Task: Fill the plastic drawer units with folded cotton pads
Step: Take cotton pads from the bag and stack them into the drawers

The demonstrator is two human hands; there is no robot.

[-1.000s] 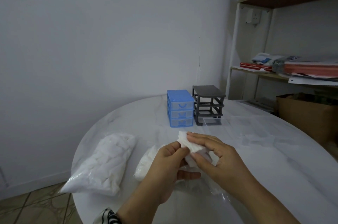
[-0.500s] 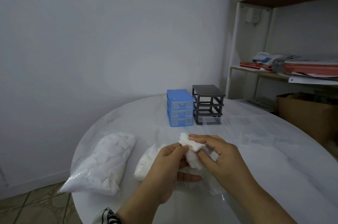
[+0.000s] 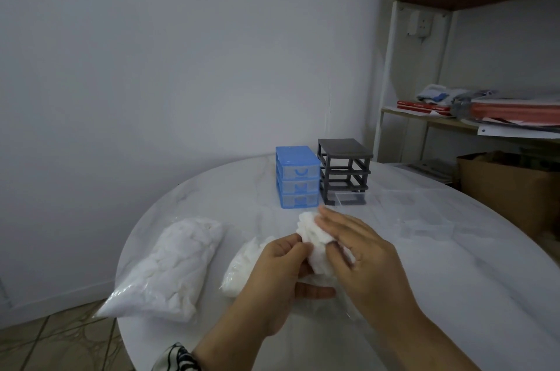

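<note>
Both hands hold a bunch of white cotton pads (image 3: 313, 234) above the near part of the round white table (image 3: 424, 264). My left hand (image 3: 280, 276) pinches the pads from the left. My right hand (image 3: 363, 252) grips them from the right, fingers laid over the top. A blue drawer unit (image 3: 298, 176) with three drawers pushed in stands at the far side. Beside it stands a grey drawer frame (image 3: 345, 170) with its drawers out. Clear drawers (image 3: 424, 220) lie on the table to the right.
A full plastic bag of cotton pads (image 3: 169, 264) lies at the table's left edge. A second, opened bag (image 3: 242, 264) lies under my left hand. A shelf rack (image 3: 472, 116) with papers and a cardboard box (image 3: 509, 188) stand to the right.
The bunch of pads has been turned and bunched between my hands. My right fingers have spread further over its top. Both hands stay in the same place.
</note>
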